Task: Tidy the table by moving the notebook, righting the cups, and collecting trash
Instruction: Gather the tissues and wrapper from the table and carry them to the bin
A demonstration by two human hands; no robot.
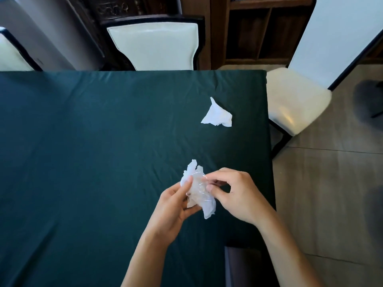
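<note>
Holding a crumpled wad of white tissue and clear plastic wrap [198,188] between them, two bare hands met above the near right part of the table. The left hand [172,206] was closed around the wad from the left, with its thumb pressed on the front and its fingers curled behind. The right hand [234,193] pinched the clear plastic on the wad's right side with its thumb and first fingers, and its other fingers were bent loosely. The wad was up off the table, with one white end sticking up and another hanging down. Both bare forearms reached in from the bottom of the view.

Under the hands lay a dark green cloth [93,152] that covered the whole table and had soft wrinkles in it. At the bottom edge, just right of the arms, a dark chair back [238,266] showed.

Farther off, near the right edge of the table, a second crumpled white tissue [217,114] lay flat on the cloth, well apart from the hands.

Past the table stood a cream padded chair with a dark frame [153,46] at the far side, and another cream chair [296,100] at the right side on the pale wood floor [331,183]. A dark wooden shelf [259,27] stood behind them.
</note>
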